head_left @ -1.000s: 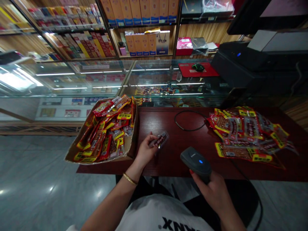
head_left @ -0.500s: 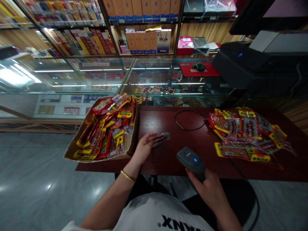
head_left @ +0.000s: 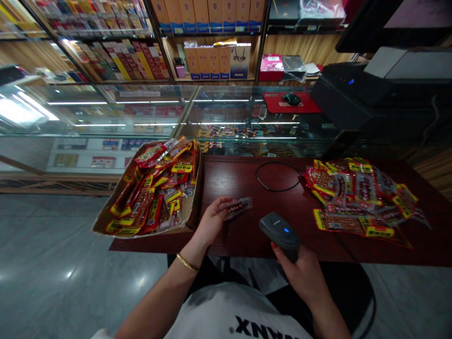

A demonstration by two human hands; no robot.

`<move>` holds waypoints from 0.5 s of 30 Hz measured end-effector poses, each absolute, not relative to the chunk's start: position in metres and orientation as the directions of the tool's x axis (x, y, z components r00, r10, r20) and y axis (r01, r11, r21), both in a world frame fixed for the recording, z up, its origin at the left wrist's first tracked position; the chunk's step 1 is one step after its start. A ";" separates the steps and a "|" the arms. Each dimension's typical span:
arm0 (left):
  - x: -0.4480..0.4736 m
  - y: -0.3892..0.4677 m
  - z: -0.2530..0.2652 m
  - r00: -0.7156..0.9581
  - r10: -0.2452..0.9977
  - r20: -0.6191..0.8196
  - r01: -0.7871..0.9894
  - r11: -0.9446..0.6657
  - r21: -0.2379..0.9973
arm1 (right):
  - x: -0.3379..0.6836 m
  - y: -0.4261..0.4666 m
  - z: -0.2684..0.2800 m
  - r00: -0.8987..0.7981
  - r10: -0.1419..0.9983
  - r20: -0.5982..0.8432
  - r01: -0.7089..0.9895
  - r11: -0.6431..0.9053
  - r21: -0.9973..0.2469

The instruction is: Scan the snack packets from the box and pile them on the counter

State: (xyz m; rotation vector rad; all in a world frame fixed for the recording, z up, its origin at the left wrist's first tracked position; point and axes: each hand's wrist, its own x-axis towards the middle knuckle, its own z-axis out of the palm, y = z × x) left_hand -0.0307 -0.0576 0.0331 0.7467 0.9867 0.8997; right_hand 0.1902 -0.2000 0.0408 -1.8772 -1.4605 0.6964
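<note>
My left hand [head_left: 213, 221] is closed on one end of a small clear snack packet [head_left: 239, 207] with dark printing, held over the dark red wooden table [head_left: 229, 176]. In my right hand [head_left: 304, 273] is a dark grey barcode scanner [head_left: 280, 234] with a lit blue light; its head points left toward the packet, a short gap apart. To the left of my left hand stands a cardboard box [head_left: 192, 219] filled with red and yellow snack packets [head_left: 155, 188]. A loose pile of similar packets [head_left: 360, 193] lies on the table to the right.
A black cable [head_left: 277, 189] loops on the table between box and pile. Behind the table stands a glass display counter [head_left: 219, 108], bearing a red mouse pad [head_left: 307, 104] with a mouse [head_left: 291, 99]. A dark printer-like machine [head_left: 370, 101] stands at the right.
The packet in my left hand has shifted slightly right and down. The scanner has lifted a little in my right hand. The box and pile look the same.
</note>
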 end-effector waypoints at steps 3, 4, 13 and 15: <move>-0.032 -0.058 0.034 0.260 0.899 -0.352 -0.284 0.420 0.862 | 0.192 -0.203 0.044 0.255 0.967 0.001 0.634 -0.166 -0.755; -0.032 -0.058 0.035 0.261 0.904 -0.340 -0.280 0.408 0.869 | 0.193 -0.204 0.045 0.262 0.965 0.005 0.634 -0.168 -0.755; -0.030 -0.059 0.036 0.281 0.887 -0.365 -0.285 0.441 0.851 | 0.195 -0.208 0.044 0.279 0.960 -0.012 0.614 -0.188 -0.767; -0.025 -0.059 0.038 0.282 0.874 -0.397 -0.282 0.471 0.836 | 0.196 -0.208 0.044 0.290 0.957 -0.006 0.603 -0.187 -0.775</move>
